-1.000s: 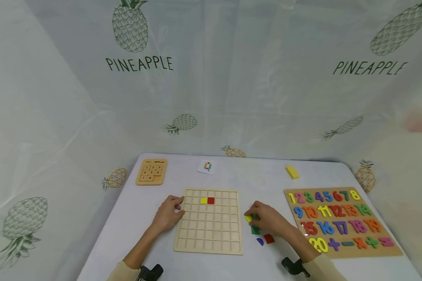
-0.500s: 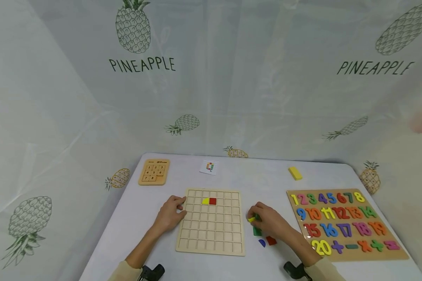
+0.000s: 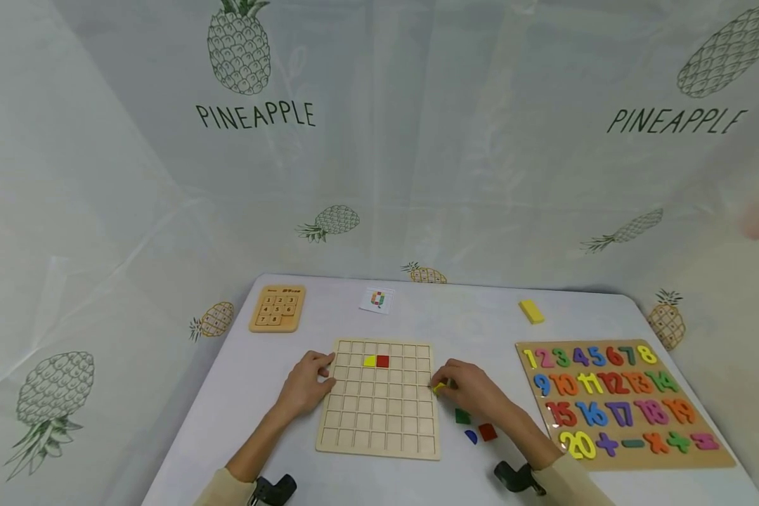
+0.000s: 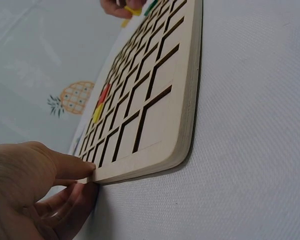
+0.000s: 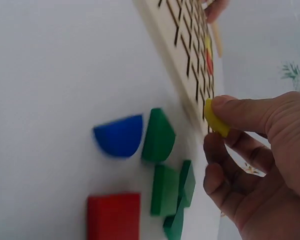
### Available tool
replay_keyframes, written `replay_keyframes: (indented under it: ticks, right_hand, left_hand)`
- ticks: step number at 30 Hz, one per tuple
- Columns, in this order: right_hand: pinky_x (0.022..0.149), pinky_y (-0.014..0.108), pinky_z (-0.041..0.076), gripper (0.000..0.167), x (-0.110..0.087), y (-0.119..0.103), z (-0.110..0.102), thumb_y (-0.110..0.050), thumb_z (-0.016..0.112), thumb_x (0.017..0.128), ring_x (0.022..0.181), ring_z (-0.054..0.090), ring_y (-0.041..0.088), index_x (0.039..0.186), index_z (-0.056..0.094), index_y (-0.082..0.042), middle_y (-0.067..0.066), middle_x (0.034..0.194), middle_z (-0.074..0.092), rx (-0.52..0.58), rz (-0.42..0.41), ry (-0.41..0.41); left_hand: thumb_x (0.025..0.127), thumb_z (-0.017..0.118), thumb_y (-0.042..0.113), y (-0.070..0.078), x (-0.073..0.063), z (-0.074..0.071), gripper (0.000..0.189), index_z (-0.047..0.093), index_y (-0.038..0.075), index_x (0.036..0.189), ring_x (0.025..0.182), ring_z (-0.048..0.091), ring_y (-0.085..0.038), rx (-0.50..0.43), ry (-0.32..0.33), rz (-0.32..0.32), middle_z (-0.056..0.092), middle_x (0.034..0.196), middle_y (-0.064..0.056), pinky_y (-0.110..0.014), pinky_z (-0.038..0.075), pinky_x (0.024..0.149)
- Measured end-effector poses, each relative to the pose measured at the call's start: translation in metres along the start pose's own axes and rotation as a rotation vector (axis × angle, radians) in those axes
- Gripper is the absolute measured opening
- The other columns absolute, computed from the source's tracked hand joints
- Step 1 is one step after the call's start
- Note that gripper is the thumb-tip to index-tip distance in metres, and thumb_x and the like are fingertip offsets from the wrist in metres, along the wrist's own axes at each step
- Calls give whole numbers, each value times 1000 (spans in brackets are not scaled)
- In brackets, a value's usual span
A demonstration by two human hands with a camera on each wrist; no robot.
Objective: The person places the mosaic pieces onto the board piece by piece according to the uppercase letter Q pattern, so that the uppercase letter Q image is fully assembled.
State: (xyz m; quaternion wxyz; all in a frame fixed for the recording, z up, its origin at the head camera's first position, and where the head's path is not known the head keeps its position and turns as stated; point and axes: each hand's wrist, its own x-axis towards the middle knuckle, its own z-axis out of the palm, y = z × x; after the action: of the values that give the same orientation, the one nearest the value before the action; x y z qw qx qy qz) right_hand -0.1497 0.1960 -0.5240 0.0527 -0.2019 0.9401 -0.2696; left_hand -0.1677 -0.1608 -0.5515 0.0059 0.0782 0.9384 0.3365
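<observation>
A wooden grid board (image 3: pixel 377 422) lies on the white table, with a yellow piece (image 3: pixel 370 361) and a red square (image 3: pixel 382 361) side by side in its upper cells. My left hand (image 3: pixel 305 385) holds the board's left edge, the thumb on the rim and the other fingers curled at its side in the left wrist view. Beside the right edge, my right hand (image 3: pixel 471 386) pinches a small yellow block (image 5: pixel 216 119) between thumb and fingers. Below that hand lie a blue half-circle (image 5: pixel 121 136), a red block (image 5: pixel 114 215) and several green blocks (image 5: pixel 165 190).
A board of coloured numbers (image 3: pixel 626 404) lies at the right. Along the back are a wooden number puzzle (image 3: pixel 277 309), a small pattern card (image 3: pixel 376 301) and a yellow bar (image 3: pixel 531 311). A pineapple-print curtain (image 3: pixel 379 176) hangs behind the table.
My right hand has lifted the yellow block away from the loose pieces and carried it left to the board's right edge. My left hand stays at the board.
</observation>
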Motion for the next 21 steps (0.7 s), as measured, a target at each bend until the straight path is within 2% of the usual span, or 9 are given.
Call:
replay_keyframes:
  ticks: [4,12,15,21]
  right_hand:
    - [70,23,48,11,10,-7,1,-15,73,93,81,54,6,101,76,-21,-14,94,61,61,-8,2]
    - [76,28,52,22,35,-17,12,-12,70,94,88,60,8,116,73,-14,-8,103,67,160,-47,33]
    - [77,30,52,21,47,-22,16,-12,72,93,88,62,9,114,72,-13,-6,103,70,201,-39,43]
    - [72,31,49,9,67,-29,22,-13,73,92,81,57,12,101,72,-14,-7,88,65,237,20,53]
  left_hand:
    - [84,79,11,-1,1,0,55,62,3,136,83,54,-11,-2,2,-7,60,111,-4,-27,41,66]
    - [84,79,10,-2,1,1,55,62,2,136,83,54,-11,-4,-1,-3,60,112,-5,-27,42,67]
    - [84,79,11,-2,1,1,55,62,3,136,83,54,-10,2,1,-5,60,112,-5,-27,42,67]
    - [84,79,11,-3,1,1,55,62,3,136,83,54,-10,0,-4,-13,60,112,-5,-26,42,66]
